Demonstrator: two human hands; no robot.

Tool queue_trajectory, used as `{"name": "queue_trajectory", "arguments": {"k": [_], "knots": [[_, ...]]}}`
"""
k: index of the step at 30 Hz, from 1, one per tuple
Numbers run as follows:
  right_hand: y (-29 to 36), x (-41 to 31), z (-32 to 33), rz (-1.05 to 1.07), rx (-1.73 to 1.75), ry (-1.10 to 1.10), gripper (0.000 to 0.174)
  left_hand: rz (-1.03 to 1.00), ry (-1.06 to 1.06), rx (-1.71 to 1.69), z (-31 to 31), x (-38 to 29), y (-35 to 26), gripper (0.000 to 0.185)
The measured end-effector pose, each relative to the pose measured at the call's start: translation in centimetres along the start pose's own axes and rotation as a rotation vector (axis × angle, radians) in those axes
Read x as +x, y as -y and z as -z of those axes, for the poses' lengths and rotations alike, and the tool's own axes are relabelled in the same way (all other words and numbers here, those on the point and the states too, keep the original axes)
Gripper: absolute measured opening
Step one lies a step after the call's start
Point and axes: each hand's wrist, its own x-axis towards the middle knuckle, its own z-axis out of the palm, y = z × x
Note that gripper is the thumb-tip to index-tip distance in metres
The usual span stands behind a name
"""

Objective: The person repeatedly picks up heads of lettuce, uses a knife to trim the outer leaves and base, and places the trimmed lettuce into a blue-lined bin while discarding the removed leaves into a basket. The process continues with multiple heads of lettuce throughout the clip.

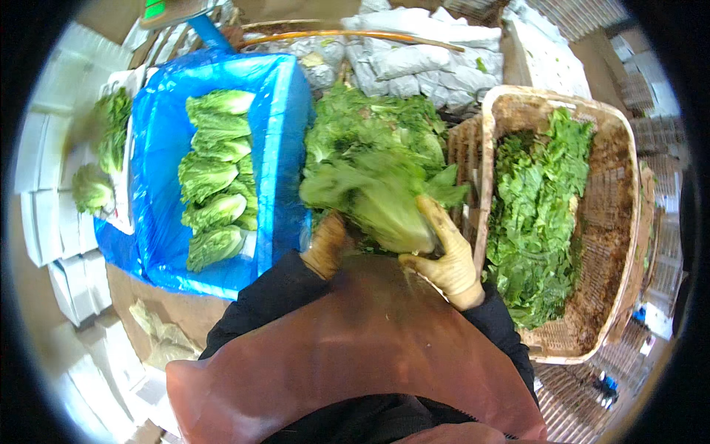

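Note:
A head of romaine lettuce [388, 208] hangs in front of my apron, its pale base toward me and its leaves pointing away to the left, blurred by motion. My right hand [446, 255], in a yellowish glove, grips it around the base with thumb and fingers. My left hand [328, 244], also gloved, is a blur just left of the lettuce. Whether it touches or holds anything cannot be made out. Beyond both hands spreads a heap of loose lettuce leaves [371, 119].
At left, a blue-lined box [277, 161] contains several trimmed lettuce heads [213, 175]. A dirty plastic crate [615, 222] at right holds leafy lettuce [535, 222]. White wrapped bundles [421, 61] lie behind the heap, and white boxes [47, 222] stand far left.

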Motion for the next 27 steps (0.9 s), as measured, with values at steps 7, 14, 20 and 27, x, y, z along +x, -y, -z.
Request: {"name": "queue_trajectory", "arguments": {"k": [7,14,20,27], "knots": [[3.1,5.7,-2.1,-0.132,0.166,-0.132,0.065,-0.537,-0.264,0.469,3.3,-9.7,-8.9,0.061],[8.9,9.0,-11.3,0.014,0.34,0.856,0.072,0.147,0.432,0.714,5.1,-17.4,-13.8,0.13],[9.4,10.3,-12.8,-0.401,0.585,0.474,0.056,-0.198,0.192,0.72,12.0,-20.1,-20.6,0.125],[3.2,5.2,-14.1,-0.49,0.87,0.371,0.046,0.016,0.472,2.24,18.9,-15.2,-20.0,0.093]]}}
